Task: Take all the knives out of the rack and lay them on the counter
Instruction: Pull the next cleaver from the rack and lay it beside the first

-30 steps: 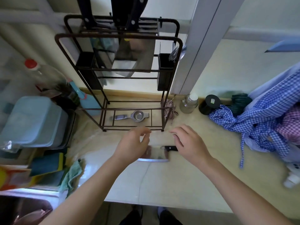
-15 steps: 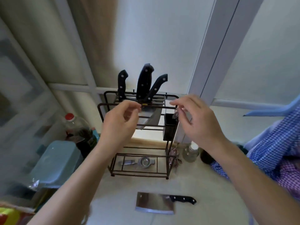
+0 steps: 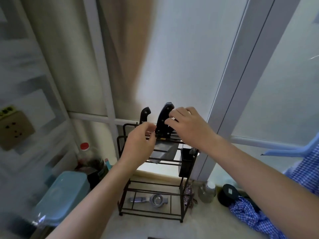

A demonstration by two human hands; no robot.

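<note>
**Reaching into the knife rack with both hands**

Hovering at the top of the dark wire rack (image 3: 181, 211), both bare hands met around the tall black knife handle (image 3: 164, 120) that stood upright in the top slots; the right hand (image 3: 188, 128) came in from the right with its fingers (image 3: 173, 112) curled over the upper part of that handle, touching it, though whether they had fully closed on it could not be told; the left hand (image 3: 139, 144) sat just beside the foot of the same handle, thumb and fingertips drawn narrow into a pinch near the top rail, and what, if anything, they pinched was hidden. A second black handle (image 3: 144, 115) stood in the slots to the left, untouched; the broad grey blades (image 3: 164, 150) hung down inside the frame below the rail. A dark cutlery cup (image 3: 185, 163) hung on the rack's right side; a metal strainer (image 3: 151, 199) lay on the bottom shelf. The rack stood on the pale counter (image 3: 207, 226); left of it were a blue lidded box (image 3: 62, 195) and a red-capped bottle (image 3: 86, 152); right of it a small clear bottle (image 3: 207, 192), a black round tin (image 3: 227, 195) and blue checked cloth (image 3: 250, 216).
</note>
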